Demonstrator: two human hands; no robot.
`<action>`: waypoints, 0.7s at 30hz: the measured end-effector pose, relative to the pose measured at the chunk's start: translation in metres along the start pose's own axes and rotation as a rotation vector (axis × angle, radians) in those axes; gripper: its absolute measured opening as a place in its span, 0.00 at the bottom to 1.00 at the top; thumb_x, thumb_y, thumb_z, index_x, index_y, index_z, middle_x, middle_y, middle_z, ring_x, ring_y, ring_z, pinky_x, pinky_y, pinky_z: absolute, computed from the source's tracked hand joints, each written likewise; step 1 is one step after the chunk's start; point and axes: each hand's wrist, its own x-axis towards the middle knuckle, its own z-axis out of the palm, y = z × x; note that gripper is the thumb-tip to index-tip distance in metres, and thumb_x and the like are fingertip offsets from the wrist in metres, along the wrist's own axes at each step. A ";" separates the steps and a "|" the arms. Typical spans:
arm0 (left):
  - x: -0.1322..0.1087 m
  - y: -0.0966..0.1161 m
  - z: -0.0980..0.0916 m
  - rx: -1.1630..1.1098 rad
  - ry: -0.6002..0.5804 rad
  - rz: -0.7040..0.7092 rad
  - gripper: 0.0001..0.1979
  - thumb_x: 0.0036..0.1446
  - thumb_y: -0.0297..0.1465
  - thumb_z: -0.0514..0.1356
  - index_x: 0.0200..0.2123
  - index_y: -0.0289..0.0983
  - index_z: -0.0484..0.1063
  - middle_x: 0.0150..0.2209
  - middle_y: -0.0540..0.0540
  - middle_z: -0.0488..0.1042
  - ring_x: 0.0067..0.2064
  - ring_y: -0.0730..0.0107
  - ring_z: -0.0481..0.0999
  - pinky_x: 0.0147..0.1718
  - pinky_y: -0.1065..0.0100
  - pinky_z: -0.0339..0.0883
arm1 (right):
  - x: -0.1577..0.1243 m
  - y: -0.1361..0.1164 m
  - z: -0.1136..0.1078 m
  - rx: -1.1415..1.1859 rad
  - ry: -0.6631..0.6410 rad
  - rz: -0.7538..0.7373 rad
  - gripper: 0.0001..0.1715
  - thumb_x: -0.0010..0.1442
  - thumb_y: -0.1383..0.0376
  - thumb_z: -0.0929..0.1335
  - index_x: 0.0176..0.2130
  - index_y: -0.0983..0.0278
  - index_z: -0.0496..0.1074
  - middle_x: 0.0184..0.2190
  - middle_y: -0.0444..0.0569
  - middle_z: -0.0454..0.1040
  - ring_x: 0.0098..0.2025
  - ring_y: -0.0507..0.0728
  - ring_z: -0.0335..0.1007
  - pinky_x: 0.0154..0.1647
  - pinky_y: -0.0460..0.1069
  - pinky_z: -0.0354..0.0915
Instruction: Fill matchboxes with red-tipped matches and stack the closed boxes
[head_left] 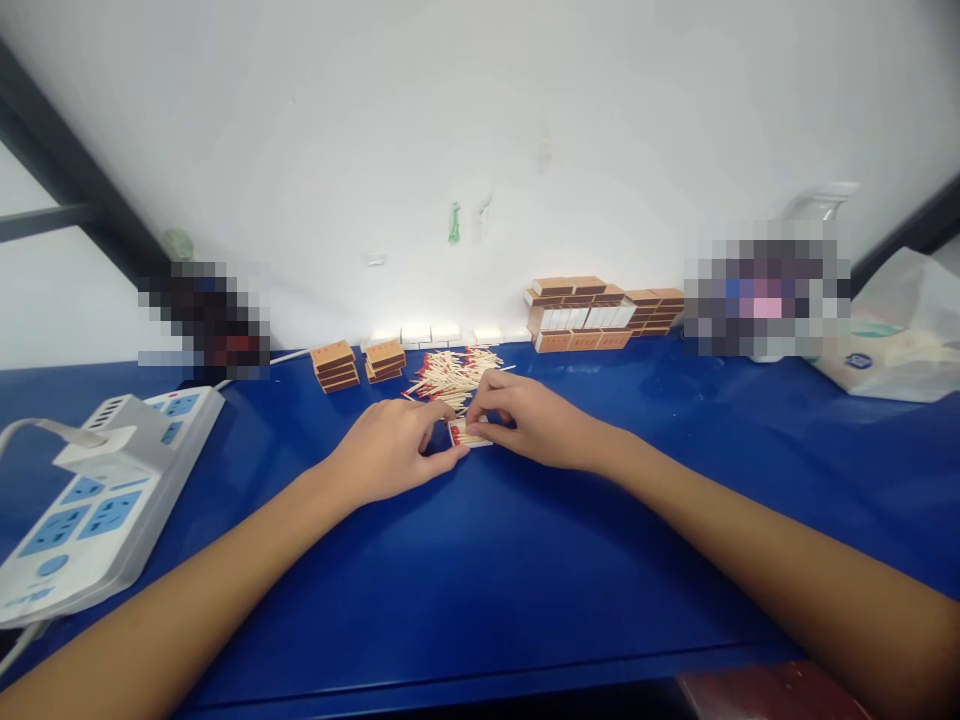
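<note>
A small white matchbox tray (pixel 480 441) lies on the blue table, with red-tipped matches (pixel 463 436) inside it. My left hand (pixel 394 445) grips the tray's left end between thumb and forefinger. Over the right part of the tray, my right hand (pixel 529 420) is closed, its fingertips down on the matches; they hide part of the tray. Just behind both hands is a loose heap of matches (pixel 450 374), heads pointing various ways.
Two short stacks of brown matchboxes (pixel 334 366) stand left of the heap. White trays (pixel 429 334) line the wall, and a larger matchbox stack (pixel 577 318) rises at the right. A power strip (pixel 161 470) sits at left, a plastic tissue pack (pixel 892 350) at far right.
</note>
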 end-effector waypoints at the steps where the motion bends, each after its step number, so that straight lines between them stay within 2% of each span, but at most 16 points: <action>1: 0.000 0.000 0.000 0.005 -0.011 0.005 0.17 0.65 0.45 0.61 0.46 0.39 0.77 0.24 0.52 0.72 0.26 0.69 0.71 0.27 0.67 0.55 | 0.000 0.001 0.000 0.009 -0.007 -0.005 0.06 0.68 0.65 0.69 0.41 0.62 0.78 0.38 0.48 0.69 0.37 0.53 0.65 0.38 0.49 0.61; 4: 0.000 0.000 -0.001 0.009 -0.035 -0.002 0.17 0.65 0.44 0.60 0.47 0.39 0.77 0.24 0.52 0.72 0.27 0.68 0.71 0.27 0.67 0.55 | 0.002 0.005 -0.004 0.026 0.017 -0.012 0.06 0.68 0.64 0.69 0.40 0.62 0.79 0.36 0.47 0.69 0.35 0.53 0.64 0.37 0.48 0.60; 7: 0.000 0.000 -0.002 0.019 -0.045 -0.020 0.18 0.65 0.45 0.60 0.49 0.39 0.76 0.24 0.51 0.73 0.26 0.68 0.71 0.27 0.67 0.54 | 0.004 0.014 -0.005 -0.018 0.136 0.025 0.08 0.68 0.63 0.69 0.37 0.62 0.77 0.33 0.45 0.69 0.33 0.52 0.63 0.36 0.48 0.59; 10: 0.000 0.001 -0.002 0.038 -0.054 -0.029 0.20 0.65 0.47 0.60 0.50 0.38 0.75 0.25 0.50 0.73 0.27 0.67 0.72 0.27 0.67 0.55 | 0.005 0.028 -0.001 -0.118 0.236 0.119 0.07 0.67 0.62 0.70 0.38 0.63 0.76 0.34 0.46 0.71 0.33 0.53 0.64 0.36 0.49 0.59; 13: 0.001 0.001 -0.002 0.042 -0.063 -0.033 0.21 0.65 0.47 0.60 0.51 0.38 0.75 0.25 0.50 0.73 0.26 0.67 0.72 0.26 0.67 0.55 | 0.008 0.039 0.005 -0.183 0.248 0.194 0.09 0.66 0.59 0.72 0.41 0.63 0.76 0.39 0.48 0.72 0.35 0.54 0.67 0.37 0.49 0.60; 16: 0.000 0.001 -0.002 0.045 -0.063 -0.036 0.21 0.66 0.47 0.59 0.51 0.38 0.76 0.25 0.50 0.73 0.26 0.67 0.72 0.26 0.66 0.55 | 0.012 0.043 0.010 -0.201 0.239 0.230 0.10 0.65 0.58 0.72 0.39 0.63 0.76 0.40 0.48 0.72 0.37 0.55 0.69 0.39 0.49 0.60; 21: 0.000 0.001 -0.001 0.051 -0.069 -0.046 0.21 0.66 0.47 0.58 0.51 0.39 0.76 0.25 0.50 0.73 0.26 0.66 0.71 0.26 0.66 0.53 | 0.015 0.043 0.011 -0.229 0.236 0.256 0.06 0.66 0.64 0.71 0.36 0.63 0.74 0.38 0.49 0.73 0.37 0.55 0.69 0.38 0.49 0.60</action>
